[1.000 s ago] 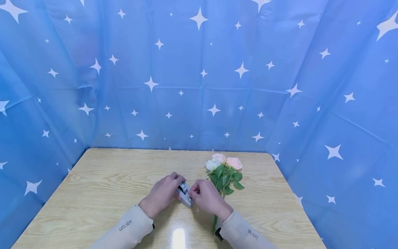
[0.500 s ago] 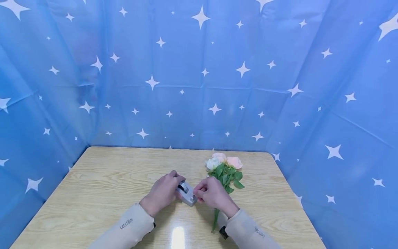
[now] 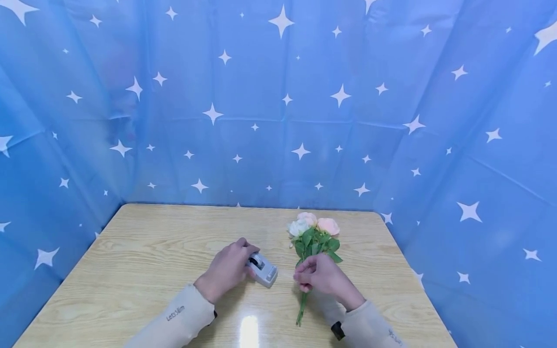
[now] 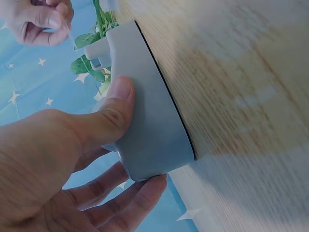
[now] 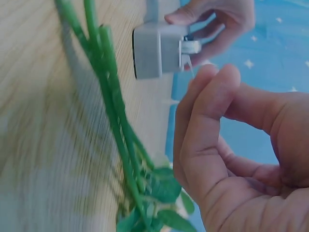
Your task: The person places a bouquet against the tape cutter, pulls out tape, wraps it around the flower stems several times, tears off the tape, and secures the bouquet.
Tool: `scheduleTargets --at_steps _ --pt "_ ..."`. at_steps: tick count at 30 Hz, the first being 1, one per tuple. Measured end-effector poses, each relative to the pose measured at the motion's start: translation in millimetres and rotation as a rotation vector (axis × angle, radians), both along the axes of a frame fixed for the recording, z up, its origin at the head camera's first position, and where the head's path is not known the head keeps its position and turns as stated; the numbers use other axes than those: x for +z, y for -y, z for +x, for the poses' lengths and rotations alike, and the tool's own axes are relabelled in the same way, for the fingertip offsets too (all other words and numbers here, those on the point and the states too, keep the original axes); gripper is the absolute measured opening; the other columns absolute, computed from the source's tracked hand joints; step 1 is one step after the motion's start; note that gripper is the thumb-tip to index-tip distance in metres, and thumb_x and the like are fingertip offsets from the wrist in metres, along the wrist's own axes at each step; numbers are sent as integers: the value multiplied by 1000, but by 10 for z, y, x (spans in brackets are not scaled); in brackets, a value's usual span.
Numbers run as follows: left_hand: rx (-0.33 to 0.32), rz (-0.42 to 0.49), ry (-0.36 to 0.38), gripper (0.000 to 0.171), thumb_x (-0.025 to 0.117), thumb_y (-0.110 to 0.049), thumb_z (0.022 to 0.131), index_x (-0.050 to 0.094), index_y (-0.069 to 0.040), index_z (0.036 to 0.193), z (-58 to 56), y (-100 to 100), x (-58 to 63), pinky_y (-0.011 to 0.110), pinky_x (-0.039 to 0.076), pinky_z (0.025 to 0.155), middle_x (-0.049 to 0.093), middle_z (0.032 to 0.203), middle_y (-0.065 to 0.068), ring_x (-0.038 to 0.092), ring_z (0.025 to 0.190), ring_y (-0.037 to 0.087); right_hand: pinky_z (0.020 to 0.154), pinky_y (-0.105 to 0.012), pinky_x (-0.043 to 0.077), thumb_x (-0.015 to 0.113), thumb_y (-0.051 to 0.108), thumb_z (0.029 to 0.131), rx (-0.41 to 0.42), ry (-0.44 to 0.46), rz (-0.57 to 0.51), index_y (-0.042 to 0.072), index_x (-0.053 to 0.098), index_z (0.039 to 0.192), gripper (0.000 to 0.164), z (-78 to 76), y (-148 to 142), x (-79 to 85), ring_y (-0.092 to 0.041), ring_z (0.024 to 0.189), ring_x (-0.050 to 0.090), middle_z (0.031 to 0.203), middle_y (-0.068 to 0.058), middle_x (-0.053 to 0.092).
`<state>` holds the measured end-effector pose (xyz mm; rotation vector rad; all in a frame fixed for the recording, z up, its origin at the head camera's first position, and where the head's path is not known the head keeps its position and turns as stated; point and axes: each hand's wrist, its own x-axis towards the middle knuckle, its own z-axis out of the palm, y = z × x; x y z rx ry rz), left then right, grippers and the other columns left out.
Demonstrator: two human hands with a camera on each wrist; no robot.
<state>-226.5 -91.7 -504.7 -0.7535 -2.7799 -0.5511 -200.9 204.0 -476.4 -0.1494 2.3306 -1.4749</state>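
My left hand [image 3: 227,271] grips the rear of a grey tape dispenser [image 3: 266,275] on the table. In the left wrist view the thumb lies along the side of the dispenser [image 4: 149,108] and the fingertips are at its back end. To its right, my right hand [image 3: 324,278] pinches the end of a thin clear strip of tape [image 5: 190,67] between thumb and fingertips. That strip runs back to the dispenser's cutting end and is barely visible. The right hand is above the green stems of a bunch of artificial flowers [image 3: 328,226], partly hiding them.
The flowers' stems [image 3: 301,311] point towards the near edge of the wooden table [image 3: 152,251], their white and pink heads away from it. A blue curtain [image 3: 252,96] with white stars surrounds the table's back and sides.
My right hand has moved to the right, away from the dispenser, drawing the tape out. The dispenser's front has shifted slightly right, while my left hand stays nearly in place around its rear.
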Motion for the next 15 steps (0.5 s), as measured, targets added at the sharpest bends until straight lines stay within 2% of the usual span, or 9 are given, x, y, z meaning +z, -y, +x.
scheduleTargets --at_steps 9,15 --pt "2 7 -5 56 106 -11 85 83 -4 135 7 17 -48 42 73 87 80 122 16 79 99 25 72 -33 68 79 4 108 3 34 -3 -6 75 111 12 63 -316 -52 -17 71 75 89 -16 82" --pt "-5 17 -3 56 106 -13 86 83 -4 136 16 15 -26 43 73 86 80 122 17 79 99 26 71 -31 66 77 1 108 -13 75 35 -8 76 109 10 87 -482 -58 -16 71 73 93 -19 82"
